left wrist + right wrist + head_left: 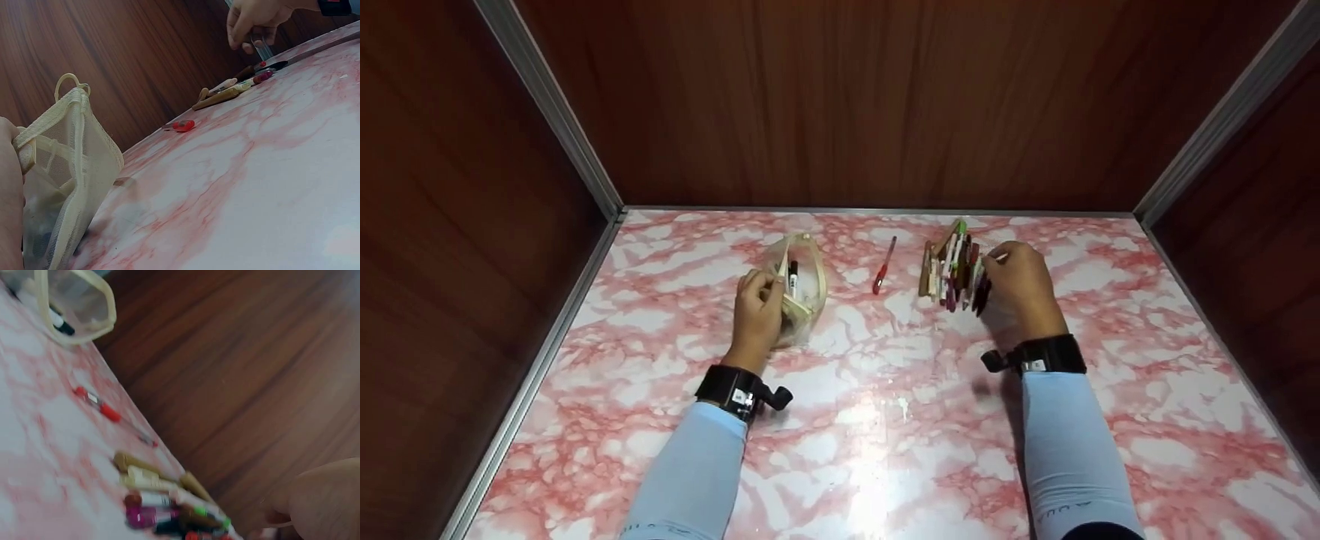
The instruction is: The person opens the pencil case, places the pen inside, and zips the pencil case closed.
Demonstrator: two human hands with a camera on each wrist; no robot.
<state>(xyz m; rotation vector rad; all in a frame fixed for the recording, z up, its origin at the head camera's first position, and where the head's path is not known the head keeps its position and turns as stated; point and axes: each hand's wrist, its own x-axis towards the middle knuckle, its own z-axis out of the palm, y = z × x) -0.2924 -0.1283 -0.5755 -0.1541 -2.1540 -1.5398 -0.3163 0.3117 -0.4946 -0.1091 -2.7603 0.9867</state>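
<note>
My left hand (760, 311) grips the near-left rim of a cream mesh pouch (819, 281), which gapes upward. Inside the pouch lies a white marker with a black cap (793, 279). At the right side of a pile of pens (952, 274), my right hand (1020, 277) pinches a pale, see-through pen (263, 50), its ends showing past the fingers in the left wrist view. Between the pouch and the pile lies a red pen (881, 277) with a clear barrel. The right wrist view is blurred and shows only part of the right hand (323, 500).
The table (877, 420) has a pink and white marbled top. Dark wood panels (840, 105) enclose it at the back and both sides, with metal strips along the edges.
</note>
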